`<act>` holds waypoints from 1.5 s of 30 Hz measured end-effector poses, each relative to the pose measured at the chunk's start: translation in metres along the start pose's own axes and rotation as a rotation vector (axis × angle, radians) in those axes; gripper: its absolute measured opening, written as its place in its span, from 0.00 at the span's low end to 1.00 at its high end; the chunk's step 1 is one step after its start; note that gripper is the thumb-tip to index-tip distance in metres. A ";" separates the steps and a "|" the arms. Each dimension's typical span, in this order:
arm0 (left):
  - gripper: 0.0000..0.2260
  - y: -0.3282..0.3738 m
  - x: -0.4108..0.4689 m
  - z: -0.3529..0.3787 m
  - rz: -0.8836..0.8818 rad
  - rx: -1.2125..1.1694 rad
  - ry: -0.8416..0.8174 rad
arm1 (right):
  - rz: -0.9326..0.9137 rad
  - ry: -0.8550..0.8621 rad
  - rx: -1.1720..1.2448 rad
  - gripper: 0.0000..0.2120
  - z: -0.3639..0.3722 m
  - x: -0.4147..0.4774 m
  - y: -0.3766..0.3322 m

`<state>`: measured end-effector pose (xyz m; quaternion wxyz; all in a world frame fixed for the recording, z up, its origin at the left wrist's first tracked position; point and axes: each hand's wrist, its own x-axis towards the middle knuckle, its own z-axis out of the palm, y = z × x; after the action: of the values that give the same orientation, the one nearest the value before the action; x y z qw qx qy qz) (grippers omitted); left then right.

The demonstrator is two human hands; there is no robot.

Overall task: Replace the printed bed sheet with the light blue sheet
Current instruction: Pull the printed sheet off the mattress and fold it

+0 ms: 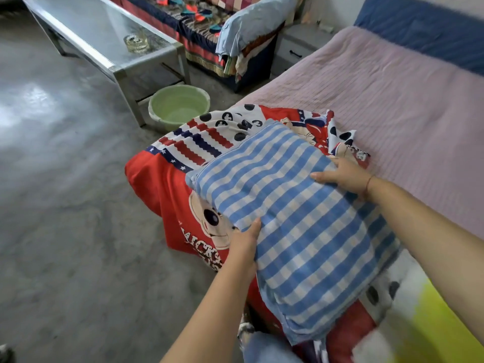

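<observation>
a blue-and-white checked fabric bundle [296, 221] is gripped at its edges by left hand [245, 244] and right hand [343, 175]. a crumpled red printed sheet [167, 184] (at the bed [387, 100] corner) is covered.

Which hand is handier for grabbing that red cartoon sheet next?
Probably the left hand. It grips the checked pillow right beside the printed sheet hanging off the bed. The right hand holds the pillow's far side, over the pink mattress pad.

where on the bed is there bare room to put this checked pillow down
The pink mattress pad is bare from the bunched printed sheet to the blue cover at the far end. The near corner is crowded: the sheet lies heaped under the checked pillow.
</observation>
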<state>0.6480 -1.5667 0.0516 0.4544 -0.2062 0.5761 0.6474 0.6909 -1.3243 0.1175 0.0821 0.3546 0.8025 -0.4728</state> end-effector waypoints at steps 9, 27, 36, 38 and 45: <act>0.25 -0.132 -0.104 0.037 -0.053 0.026 -0.104 | 0.106 0.091 0.059 0.06 -0.044 -0.165 0.091; 0.26 -0.367 -0.202 0.202 -0.208 0.038 -0.091 | 0.232 0.070 -0.038 0.43 -0.176 -0.319 0.304; 0.18 -0.464 -0.234 0.293 -0.188 -0.048 -0.092 | 0.207 -0.013 -0.106 0.09 -0.251 -0.349 0.381; 0.17 -0.477 -0.239 0.303 -0.191 -0.081 -0.103 | 0.206 -0.027 -0.110 0.10 -0.261 -0.354 0.389; 0.17 -0.523 -0.248 0.309 -0.276 -0.059 -0.107 | 0.271 -0.109 -0.203 0.19 -0.270 -0.360 0.434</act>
<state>1.2831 -1.4055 0.0329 0.5628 -0.2618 0.4978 0.6057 1.2908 -1.1498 0.1272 0.2239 0.4234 0.7852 -0.3925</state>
